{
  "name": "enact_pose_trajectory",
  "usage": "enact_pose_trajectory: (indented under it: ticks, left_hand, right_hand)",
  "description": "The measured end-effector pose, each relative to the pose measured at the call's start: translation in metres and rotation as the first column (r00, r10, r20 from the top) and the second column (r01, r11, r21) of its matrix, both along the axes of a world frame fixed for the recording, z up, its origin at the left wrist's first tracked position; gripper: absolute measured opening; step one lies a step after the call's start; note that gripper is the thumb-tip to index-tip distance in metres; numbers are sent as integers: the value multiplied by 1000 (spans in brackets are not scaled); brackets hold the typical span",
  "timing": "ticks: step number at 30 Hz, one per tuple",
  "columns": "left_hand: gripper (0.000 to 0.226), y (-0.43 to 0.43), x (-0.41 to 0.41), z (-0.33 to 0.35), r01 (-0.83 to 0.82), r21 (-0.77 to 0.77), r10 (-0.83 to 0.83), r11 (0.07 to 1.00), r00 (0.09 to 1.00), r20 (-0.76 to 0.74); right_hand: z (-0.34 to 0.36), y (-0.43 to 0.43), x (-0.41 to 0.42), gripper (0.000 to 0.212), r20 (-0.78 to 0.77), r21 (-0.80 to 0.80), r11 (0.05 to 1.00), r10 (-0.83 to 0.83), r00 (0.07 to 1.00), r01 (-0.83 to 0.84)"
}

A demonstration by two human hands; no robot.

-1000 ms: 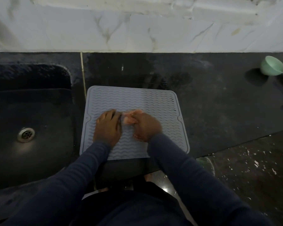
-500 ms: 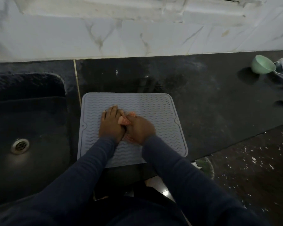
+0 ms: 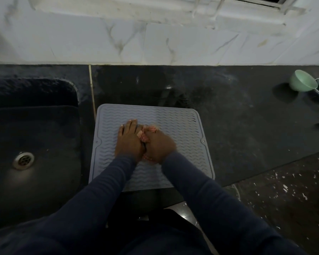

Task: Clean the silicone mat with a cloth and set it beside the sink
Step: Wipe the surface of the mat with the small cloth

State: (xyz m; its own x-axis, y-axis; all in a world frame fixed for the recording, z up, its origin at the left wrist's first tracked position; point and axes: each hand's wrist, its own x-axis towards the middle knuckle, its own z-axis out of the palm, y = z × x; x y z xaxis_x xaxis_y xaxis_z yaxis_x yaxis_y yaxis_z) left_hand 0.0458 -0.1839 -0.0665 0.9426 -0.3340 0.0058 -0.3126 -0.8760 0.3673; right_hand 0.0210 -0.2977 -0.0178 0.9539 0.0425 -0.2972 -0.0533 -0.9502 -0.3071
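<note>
1. The left hand (image 3: 129, 139) lies flat, fingers straight, pressing the mat (image 3: 180, 124).
2. The right hand (image 3: 159, 144), touching it, grips the cloth (image 3: 149, 134).
3. The sink (image 3: 35, 137) lies left of both hands.

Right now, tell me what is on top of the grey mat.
On the mat, the left hand rests flat and the right hand grips a pink cloth. The mat surface beneath them is hidden.
</note>
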Motion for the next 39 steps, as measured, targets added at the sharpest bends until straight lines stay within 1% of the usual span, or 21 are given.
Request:
enact_pose_trajectory:
  ticks: [1,3,4,5,7,9,10,12,13,14,16,17,22,25,27,29,31,33,34,37,39]
  left_hand:
    - [55,1,0,0,1,-8,-1,1000,1000,1]
    - [50,2,-1,-2,-1,-39,2,999,1000,22]
    - [48,4,-2,-2,-1,-51,2,999,1000,25]
    - [47,5,-2,-3,-1,-61,3,998,1000,30]
    - [46,4,-2,-3,-10,-70,13,997,999,48]
    - [46,1,-2,-2,-11,-64,14,998,999,47]
    - [46,0,-2,-3,-15,-59,17,998,999,44]
    - [47,0,-1,-3,-23,-45,25,999,999,45]
    - [48,0,0,-3,-24,-40,26,999,999,47]
    - [50,1,0,-2,-24,-42,26,999,999,43]
    - [61,2,0,1,-8,-40,8,999,1000,4]
    - [64,2,-1,1,-6,-38,5,999,1000,-8]
    - [46,3,-2,-1,-16,-60,19,998,999,47]
    - [46,2,-2,-2,-19,-60,22,998,998,55]
    - [46,1,-2,-2,-28,-61,31,998,998,56]
    - [45,0,-2,-3,-33,-65,36,997,998,57]
    - [46,0,-1,-3,-26,-52,29,998,998,51]
    - [52,2,-1,-2,-18,-39,19,999,999,31]
    - [54,2,0,-2,-12,-38,13,999,1000,27]
    - [47,3,-1,-4,-16,-56,19,998,998,54]
    - [48,3,-2,-4,-25,-73,30,997,997,67]
  right_hand:
    - [-5,-4,-1,41,-3,8,1000,18,1000,-18]
    - [0,-49,-9,39,-33,33,996,-84,996,85]
    - [6,-79,-15,42,-77,-8,988,-154,985,154]
    - [12,-111,-21,45,-96,-102,975,-209,973,199]
    - [25,-164,-20,41,-121,-358,886,-358,926,296]
    - [36,-170,-9,37,-116,-493,812,-418,901,313]
    - [39,-156,1,46,-89,-459,826,-410,908,328]
    - [37,-110,15,58,-4,-191,909,-379,925,372]
    - [33,-80,21,54,72,-54,947,-314,947,318]
    - [27,-49,25,49,107,17,978,-210,972,210]
    - [15,1,22,42,9,4,1000,-9,1000,9]
    - [11,8,22,40,-6,-23,1000,9,1000,-10]
    - [9,-102,1,36,-36,-170,961,-226,974,216]
    - [21,-157,3,34,-69,-269,868,-449,891,417]
    - [26,-152,11,39,-17,-351,813,-501,865,465]
    - [28,-111,11,48,41,-246,890,-387,921,385]
    - [22,-50,5,45,90,-101,971,-209,974,218]
    - [12,-7,-6,43,-16,-29,999,-27,999,27]
    - [9,-5,-8,43,-26,2,1000,-15,1000,15]
    - [6,-72,-17,31,-5,-50,981,-188,982,187]
    - [9,-134,-21,33,12,-251,917,-317,948,310]
